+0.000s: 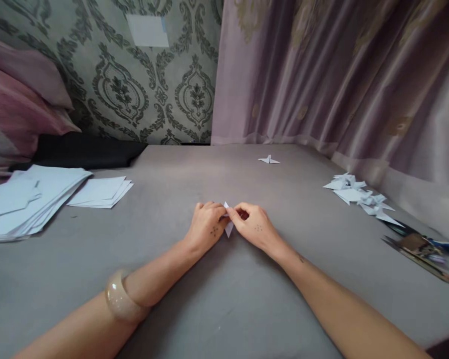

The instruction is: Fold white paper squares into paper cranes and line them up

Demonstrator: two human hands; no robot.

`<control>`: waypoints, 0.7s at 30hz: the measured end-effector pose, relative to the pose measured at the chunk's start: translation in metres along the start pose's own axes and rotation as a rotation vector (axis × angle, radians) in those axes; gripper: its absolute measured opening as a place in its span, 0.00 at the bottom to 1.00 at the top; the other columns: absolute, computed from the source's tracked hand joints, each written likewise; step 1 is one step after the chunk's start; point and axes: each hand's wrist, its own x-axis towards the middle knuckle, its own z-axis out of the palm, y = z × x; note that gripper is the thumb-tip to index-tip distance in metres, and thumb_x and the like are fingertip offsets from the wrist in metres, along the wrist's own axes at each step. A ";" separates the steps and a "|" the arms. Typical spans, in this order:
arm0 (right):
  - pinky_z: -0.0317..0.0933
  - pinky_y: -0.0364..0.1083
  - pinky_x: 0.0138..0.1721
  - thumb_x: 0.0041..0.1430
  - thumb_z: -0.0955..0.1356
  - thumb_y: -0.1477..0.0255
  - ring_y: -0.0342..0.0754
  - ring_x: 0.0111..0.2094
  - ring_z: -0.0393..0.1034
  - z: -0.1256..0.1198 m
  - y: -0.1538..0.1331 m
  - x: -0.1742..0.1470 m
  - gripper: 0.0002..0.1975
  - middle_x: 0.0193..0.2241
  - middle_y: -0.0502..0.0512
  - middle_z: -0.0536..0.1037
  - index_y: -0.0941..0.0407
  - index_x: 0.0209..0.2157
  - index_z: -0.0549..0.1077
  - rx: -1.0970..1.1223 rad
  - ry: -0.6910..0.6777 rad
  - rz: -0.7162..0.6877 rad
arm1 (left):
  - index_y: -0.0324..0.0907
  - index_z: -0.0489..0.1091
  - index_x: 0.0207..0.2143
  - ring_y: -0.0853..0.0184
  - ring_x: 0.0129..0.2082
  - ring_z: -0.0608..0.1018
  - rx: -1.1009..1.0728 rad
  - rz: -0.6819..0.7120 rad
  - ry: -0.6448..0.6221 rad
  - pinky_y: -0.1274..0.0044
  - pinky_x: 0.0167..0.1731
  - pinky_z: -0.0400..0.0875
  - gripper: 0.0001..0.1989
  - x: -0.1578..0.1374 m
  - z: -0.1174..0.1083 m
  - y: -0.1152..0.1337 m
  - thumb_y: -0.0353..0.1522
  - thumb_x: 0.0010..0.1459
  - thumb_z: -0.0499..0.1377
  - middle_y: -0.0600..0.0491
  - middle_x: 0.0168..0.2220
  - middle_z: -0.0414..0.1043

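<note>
Near the middle of the table, my left hand [208, 223] and my right hand [255, 224] meet around a small piece of folded white paper [229, 229]. Both hands pinch it, and pointed ends of the paper stick out above and below the fingers. Its middle is hidden behind my fingertips. A lone folded paper crane [269, 159] rests farther back on the table. Over to the right lies a loose pile of folded paper cranes [353, 192].
Stacked large white sheets [41, 199] lie at the left, beside smaller paper squares [101, 192]. Behind them is a black cloth [86, 149]. Pencils [419, 259] and other small items sit at the right edge of the grey table [164, 179], near a curtain [303, 75].
</note>
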 end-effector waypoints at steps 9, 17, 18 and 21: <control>0.60 0.41 0.34 0.53 0.65 0.67 0.45 0.31 0.72 -0.005 0.003 0.008 0.10 0.27 0.51 0.80 0.55 0.26 0.77 0.137 -0.065 0.121 | 0.44 0.73 0.30 0.64 0.35 0.73 -0.047 0.006 -0.009 0.73 0.34 0.54 0.08 0.000 0.003 -0.002 0.32 0.60 0.55 0.55 0.33 0.76; 0.45 0.39 0.15 0.48 0.67 0.72 0.36 0.14 0.52 -0.008 0.001 0.013 0.06 0.13 0.44 0.62 0.58 0.21 0.72 0.391 -0.208 0.429 | 0.45 0.74 0.33 0.64 0.37 0.74 -0.107 0.006 -0.026 0.72 0.37 0.56 0.09 0.001 0.001 -0.002 0.31 0.60 0.54 0.54 0.36 0.77; 0.43 0.38 0.14 0.48 0.67 0.72 0.36 0.14 0.51 -0.009 0.000 0.013 0.06 0.13 0.44 0.61 0.58 0.21 0.71 0.436 -0.222 0.469 | 0.45 0.74 0.32 0.63 0.37 0.74 -0.113 0.004 -0.031 0.71 0.37 0.56 0.09 0.001 0.000 -0.002 0.31 0.60 0.54 0.54 0.36 0.77; 0.41 0.37 0.13 0.49 0.67 0.73 0.35 0.15 0.52 -0.011 -0.002 0.014 0.06 0.16 0.46 0.64 0.59 0.22 0.69 0.530 -0.230 0.523 | 0.45 0.74 0.33 0.62 0.39 0.73 -0.125 -0.013 -0.046 0.70 0.39 0.57 0.09 0.001 -0.001 -0.001 0.32 0.60 0.53 0.53 0.37 0.77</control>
